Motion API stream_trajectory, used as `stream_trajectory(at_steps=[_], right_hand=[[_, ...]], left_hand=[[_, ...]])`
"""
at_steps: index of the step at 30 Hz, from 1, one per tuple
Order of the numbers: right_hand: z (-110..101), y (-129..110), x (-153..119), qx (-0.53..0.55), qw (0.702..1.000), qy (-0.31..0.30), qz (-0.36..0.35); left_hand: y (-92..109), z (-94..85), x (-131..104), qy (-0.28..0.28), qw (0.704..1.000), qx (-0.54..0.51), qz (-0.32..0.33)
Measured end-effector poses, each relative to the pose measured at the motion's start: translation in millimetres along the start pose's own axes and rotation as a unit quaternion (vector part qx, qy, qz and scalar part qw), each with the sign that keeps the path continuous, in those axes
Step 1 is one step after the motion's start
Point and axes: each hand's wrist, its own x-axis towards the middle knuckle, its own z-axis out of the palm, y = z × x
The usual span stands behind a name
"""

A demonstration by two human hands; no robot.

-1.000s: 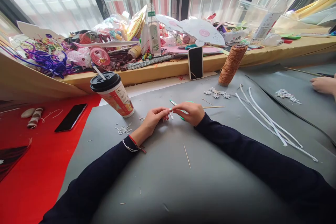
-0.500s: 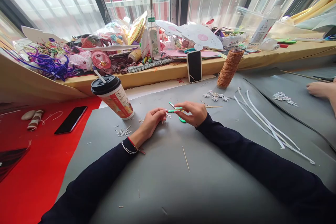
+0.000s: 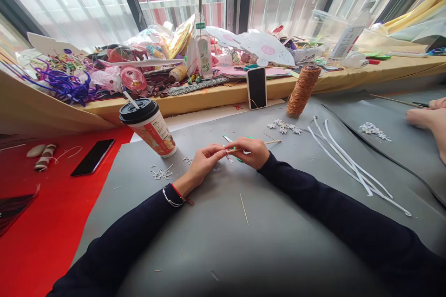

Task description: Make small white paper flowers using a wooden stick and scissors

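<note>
Between the two hands, near the middle of the grey tabletop [image 3: 278,250], is a small white piece [image 3: 229,160]. The left hand [image 3: 206,163] has its thumb and finger closed, and these appear to pinch the piece, which hangs just below the fingertips. The right hand [image 3: 252,152] seems to grip a thin wooden stick [image 3: 274,142]; its fingers are bent and closed around it. The long axis of the stick runs nearly from side to side, the far end rightward past the knuckles and the other end toward the left fingertips (the exact contact is hidden by the fingers). The piece lies to the left of the right fingers, so the left hand is nearer to it.

Behind the right hand are green-handled scissors [image 3: 228,138], partly covered.

About writing: the paper cup [image 3: 153,134] has a white printed label, too small to read. The bottle [image 3: 202,53] carries pale characters on a green neck band, but I cannot read them with certainty.
</note>
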Motion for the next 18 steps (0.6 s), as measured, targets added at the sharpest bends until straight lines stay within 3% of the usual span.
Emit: stream_trajectory(at_steps=[8,14,18], right_hand=[[1.4,0.7,-0.3,0.004,1.000,0.001,-0.009],[-5.3,-3.4,3.6,0.048,0.998,-0.008,0.029],[-8.3,-5.5,5.7,0.095,0.994,-0.028,0.037]], left_hand=[[-3.9,2.6,-0.6,0.006,1.000,-0.019,-0.017],[-8.4,3.4,-2.0,0.062,0.992,0.068,0.081],[-9.0,3.4,-2.3,0.072,0.987,0.111,0.094]])
